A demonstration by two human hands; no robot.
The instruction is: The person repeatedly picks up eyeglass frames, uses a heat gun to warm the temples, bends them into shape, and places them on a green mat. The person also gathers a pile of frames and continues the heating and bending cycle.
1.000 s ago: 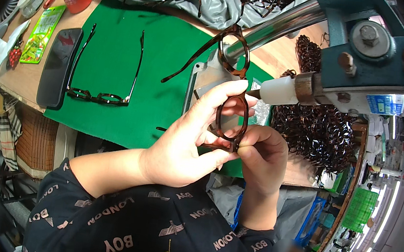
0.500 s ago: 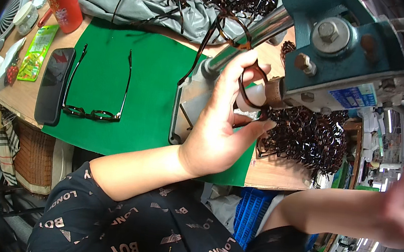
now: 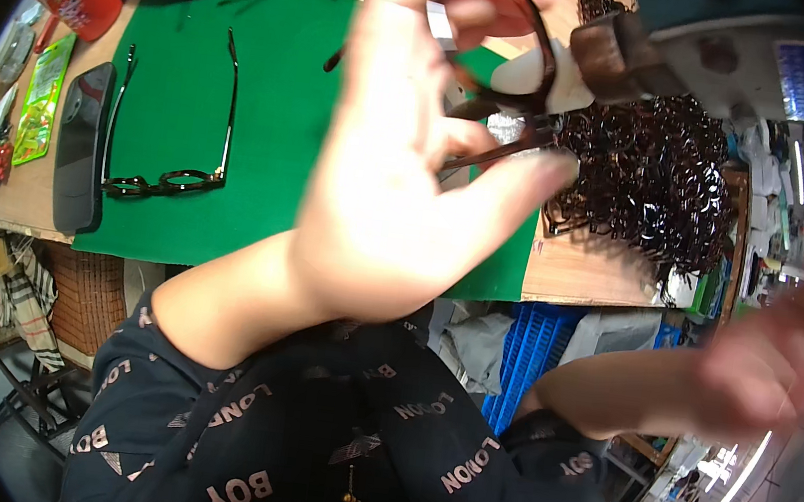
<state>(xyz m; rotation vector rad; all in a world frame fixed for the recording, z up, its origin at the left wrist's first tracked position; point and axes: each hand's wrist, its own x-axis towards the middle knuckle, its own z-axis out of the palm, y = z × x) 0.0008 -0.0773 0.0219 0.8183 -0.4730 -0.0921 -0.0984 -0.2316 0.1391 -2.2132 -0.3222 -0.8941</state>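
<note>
The left hand (image 3: 388, 164) is raised, fingers (image 3: 461, 138) bent, thumb (image 3: 512, 196) slanting rightward — the blurred right hand (image 3: 777, 372) is out wide, forearm (image 3: 626, 391) extended.

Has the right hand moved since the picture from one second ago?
Yes, to the right. Against the pile of dark frames on the table, the right hand was at its lower left; now, blurred, it is beyond the pile's lower right.

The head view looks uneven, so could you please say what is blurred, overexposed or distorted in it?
In the head view, the right hand is badly blurred and the held frame slightly soft; in the head view, the left hand glares nearly white; toward the head view's rim, the table's front edge bows and the corners go black.
</note>
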